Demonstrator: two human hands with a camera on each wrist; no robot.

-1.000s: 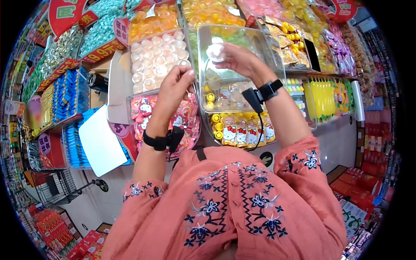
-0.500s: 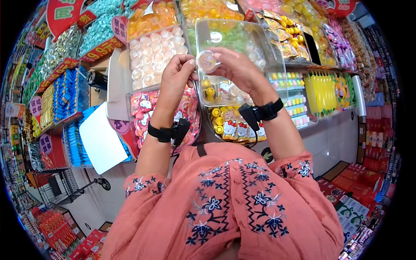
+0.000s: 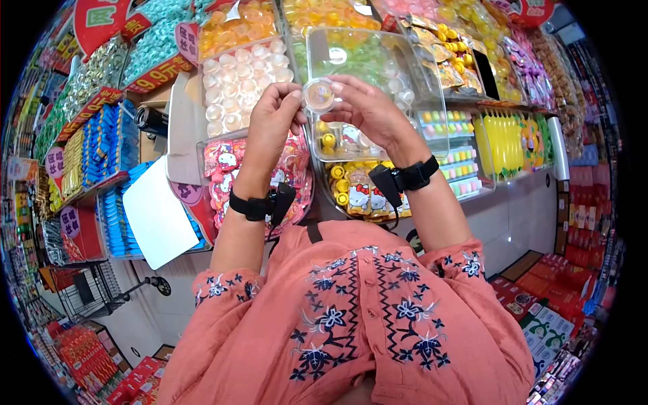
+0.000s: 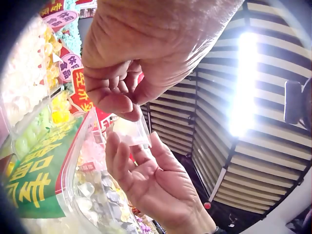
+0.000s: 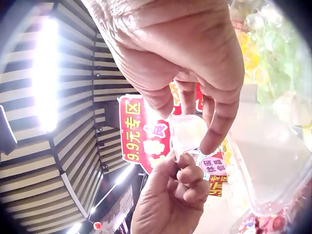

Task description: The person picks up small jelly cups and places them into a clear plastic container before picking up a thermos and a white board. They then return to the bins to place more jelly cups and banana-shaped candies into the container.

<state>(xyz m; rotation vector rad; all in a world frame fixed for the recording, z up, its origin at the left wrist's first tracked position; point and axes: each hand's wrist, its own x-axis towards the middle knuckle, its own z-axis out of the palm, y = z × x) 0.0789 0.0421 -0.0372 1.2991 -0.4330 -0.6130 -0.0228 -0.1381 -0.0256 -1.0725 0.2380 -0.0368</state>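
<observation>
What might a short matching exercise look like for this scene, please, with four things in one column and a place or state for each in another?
Things
1. small clear cup
2. white sheet
3. pink packets
4. black straps

Places or states
A. worn on both wrists
B. partly hiding the blue packets in the head view
C. held by the right grip
D. printed with white cat faces

Right pairs: 1-C, 2-B, 3-D, 4-A
</observation>
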